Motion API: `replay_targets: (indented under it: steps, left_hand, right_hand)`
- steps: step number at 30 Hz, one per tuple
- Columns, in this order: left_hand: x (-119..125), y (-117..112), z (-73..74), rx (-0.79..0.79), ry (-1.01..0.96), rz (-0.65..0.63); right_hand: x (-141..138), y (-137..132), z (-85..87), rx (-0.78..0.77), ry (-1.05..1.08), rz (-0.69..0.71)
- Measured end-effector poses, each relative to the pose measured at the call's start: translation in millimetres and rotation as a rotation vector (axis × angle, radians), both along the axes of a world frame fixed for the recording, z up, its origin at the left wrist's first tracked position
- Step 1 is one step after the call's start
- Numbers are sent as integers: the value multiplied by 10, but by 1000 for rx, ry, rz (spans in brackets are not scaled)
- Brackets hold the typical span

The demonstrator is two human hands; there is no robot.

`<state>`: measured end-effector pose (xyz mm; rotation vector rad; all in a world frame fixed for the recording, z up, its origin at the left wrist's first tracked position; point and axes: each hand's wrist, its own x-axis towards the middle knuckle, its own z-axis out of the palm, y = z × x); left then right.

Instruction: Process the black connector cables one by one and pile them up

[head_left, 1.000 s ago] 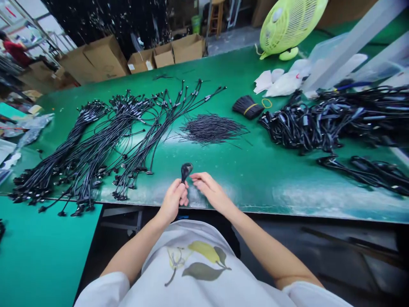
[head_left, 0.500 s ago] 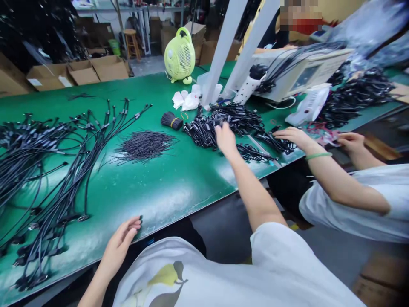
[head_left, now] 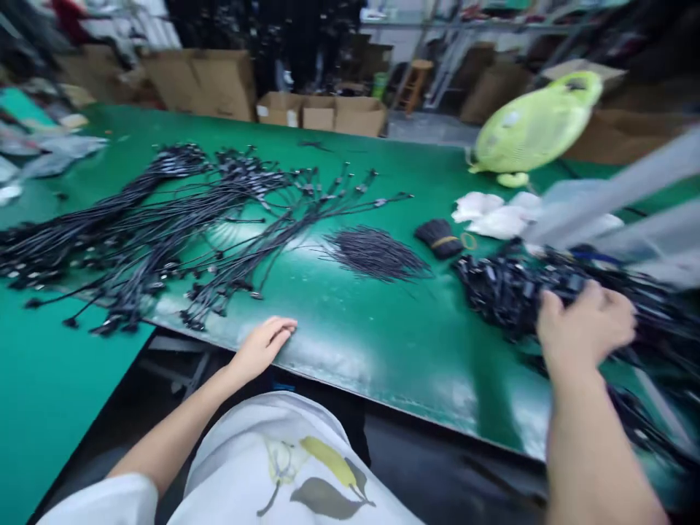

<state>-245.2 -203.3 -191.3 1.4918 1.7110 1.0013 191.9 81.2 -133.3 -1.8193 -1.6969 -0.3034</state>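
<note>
R hand moved since earlier frame from mid-bench to heap of black cables, fingers spread & curled on top, grip unclear; L hand at near edge of green bench mat, fingers pressed together, nothing visibly pinched.

You have bright, soft light here, with pale glare spreading across the green desk. Your right hand is smeared by motion blur, the whole frame looks slightly soft, and the wide lens bends the edges.
</note>
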Motion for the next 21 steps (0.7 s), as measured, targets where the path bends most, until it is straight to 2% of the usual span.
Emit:
replay_targets:
  steps: [2,4,8,11,13,15,19,21]
  left_hand:
    - [-303,19,55,99,154,165]
    - [-693,39,103,140,313,311]
    - [-1601,35,153,-16,662,526]
    - [-2106,-27,165,-92,729,607]
    - [-2229,-53,177,-90,725,576]
    - [-2186,-45,192,-66,712,525]
    - [-1971,-7,206,-8,681,437]
    - [-1989,-26,196,-32,720,423]
  right_hand:
    - [-166,-68,5,3,36,156]
    - [-416,-142,6,-68,40,332]
    - [-1010,-233,-51,-179,2,644]
    - [-1421,-252,-170,-248,8,844]
    - [-1691,-294,-244,-306,12,940]
    - [-1989,-393,-275,-368,-1,1030]
    - [-2732,-752,-189,-468,-67,1284]
    - [-3132,-954,-127,-494,-113,1426]
